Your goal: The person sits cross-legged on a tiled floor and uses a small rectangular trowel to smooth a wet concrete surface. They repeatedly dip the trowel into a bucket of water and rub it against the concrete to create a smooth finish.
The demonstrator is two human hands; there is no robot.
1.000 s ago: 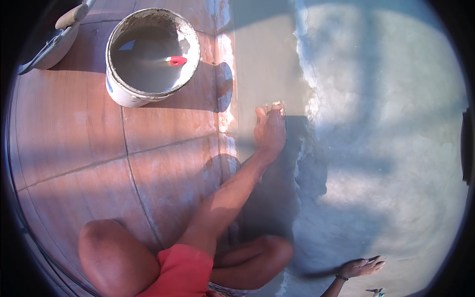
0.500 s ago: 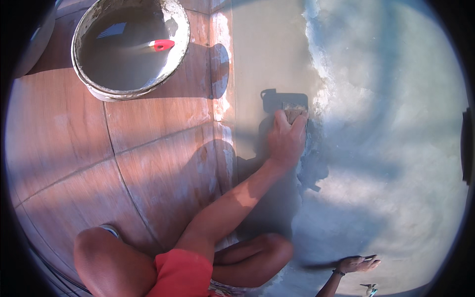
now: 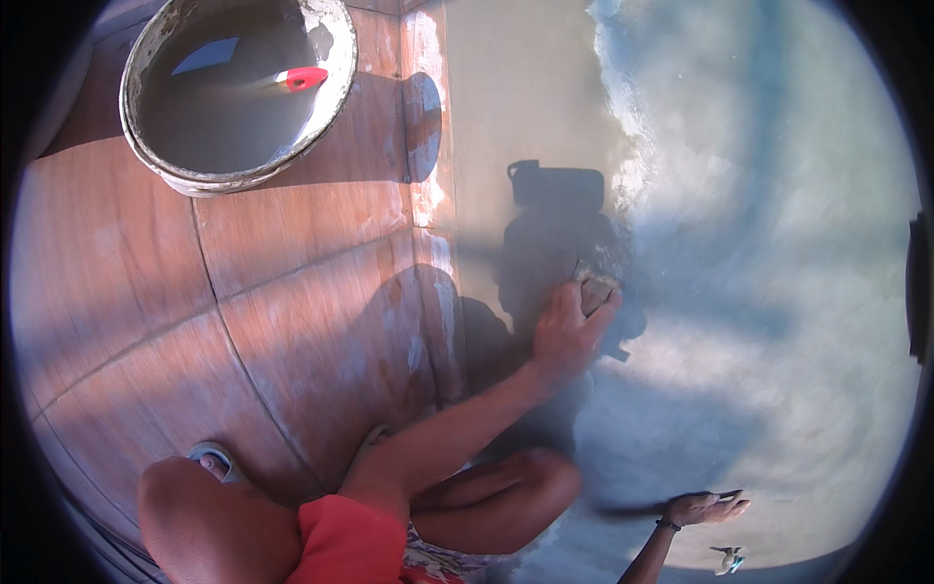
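Observation:
My left hand [image 3: 566,334] presses a small flat trowel [image 3: 595,288] against a smooth grey plastered surface [image 3: 525,117]; the fingers are closed over the tool and only its far edge shows. My left forearm runs back over my bent knee [image 3: 506,492]. At the lower right, my right hand [image 3: 705,507] rests with its fingers spread and nothing in it, on the lighter, rougher part of the surface [image 3: 778,292]. The shadow of my head and arm falls around the left hand.
A round, plaster-crusted bucket [image 3: 185,175] of grey mix stands at the upper left on brown boards [image 3: 126,311], with a red-handled tool [image 3: 302,78] lying in it. A smeared vertical edge [image 3: 428,195] separates the boards from the grey surface. A sandal [image 3: 209,456] shows by my knee.
My left hand has slid the trowel down the grey surface toward me. The bucket has shifted up and left in view. The right hand has stayed put.

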